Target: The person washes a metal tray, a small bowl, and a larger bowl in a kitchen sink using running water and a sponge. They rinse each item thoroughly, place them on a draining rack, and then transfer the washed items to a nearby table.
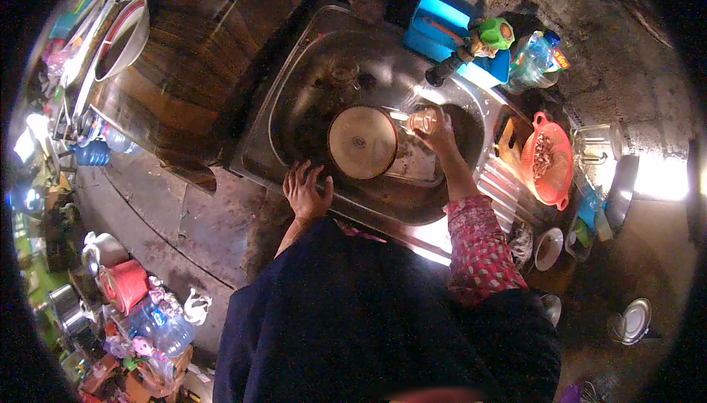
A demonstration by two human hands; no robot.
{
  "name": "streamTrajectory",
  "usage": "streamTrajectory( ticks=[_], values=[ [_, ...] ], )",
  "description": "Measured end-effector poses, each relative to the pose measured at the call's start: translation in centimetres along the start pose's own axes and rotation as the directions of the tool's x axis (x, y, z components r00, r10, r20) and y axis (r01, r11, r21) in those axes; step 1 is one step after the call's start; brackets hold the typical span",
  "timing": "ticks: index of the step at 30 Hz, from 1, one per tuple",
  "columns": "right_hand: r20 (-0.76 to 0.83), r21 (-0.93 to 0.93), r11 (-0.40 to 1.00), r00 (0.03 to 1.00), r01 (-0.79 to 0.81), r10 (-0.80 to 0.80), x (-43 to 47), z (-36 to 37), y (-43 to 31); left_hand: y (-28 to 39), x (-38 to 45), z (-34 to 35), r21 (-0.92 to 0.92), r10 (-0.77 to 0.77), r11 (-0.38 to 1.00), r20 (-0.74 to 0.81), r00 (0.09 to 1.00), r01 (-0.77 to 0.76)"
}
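My right hand [440,133] is over the right half of a stainless steel sink [309,143], its fingers around what looks like a small clear glass [422,121]. My left hand [308,190] rests with spread fingers on the sink's front rim and holds nothing. Between the hands, a round, pale dish with a dark rim [363,142] lies in the basin. Partly under it is a rectangular tray [420,163]. Above and behind my right hand is the dark tap spout [440,73].
Behind the tap sits a blue plastic box [436,19], beside a clear plastic bottle [533,66]. An orange colander [554,154] holding small brownish pieces stands on the right drainboard [500,182]. A wooden surface [182,66] lies left of the sink. Buckets and bottles crowd the lower left.
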State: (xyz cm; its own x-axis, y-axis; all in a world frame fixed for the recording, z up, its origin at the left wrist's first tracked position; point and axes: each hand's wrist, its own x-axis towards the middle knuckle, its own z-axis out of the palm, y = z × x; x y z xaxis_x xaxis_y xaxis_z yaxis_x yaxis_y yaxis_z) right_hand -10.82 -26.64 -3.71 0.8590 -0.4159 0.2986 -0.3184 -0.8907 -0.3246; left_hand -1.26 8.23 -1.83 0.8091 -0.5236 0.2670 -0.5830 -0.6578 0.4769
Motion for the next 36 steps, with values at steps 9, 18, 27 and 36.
streamTrajectory(
  ticks=[9,18,27,36],
  values=[
    [0.061,0.298,0.948,0.993,-0.112,0.098,7.1,-1.7,-2.0,0.0,-0.1,1.0,0.05,-0.072,0.996,-0.033,0.997,0.073],
    [0.4,0.913,-0.109,0.804,-0.394,0.441,5.5,1.3,1.0,-0.1,-0.1,1.0,0.108,-0.047,0.993,-0.019,0.999,0.048],
    [0.602,0.478,-0.854,0.784,-0.203,0.151,7.3,4.8,-2.1,0.0,-0.1,1.3,0.1,-0.035,0.994,-0.07,0.997,0.042],
    [0.52,0.518,-0.817,0.852,-0.252,0.067,10.4,5.4,-1.0,-0.2,-0.2,1.4,0.105,-0.004,0.994,-0.086,0.996,0.013]
  ],
)
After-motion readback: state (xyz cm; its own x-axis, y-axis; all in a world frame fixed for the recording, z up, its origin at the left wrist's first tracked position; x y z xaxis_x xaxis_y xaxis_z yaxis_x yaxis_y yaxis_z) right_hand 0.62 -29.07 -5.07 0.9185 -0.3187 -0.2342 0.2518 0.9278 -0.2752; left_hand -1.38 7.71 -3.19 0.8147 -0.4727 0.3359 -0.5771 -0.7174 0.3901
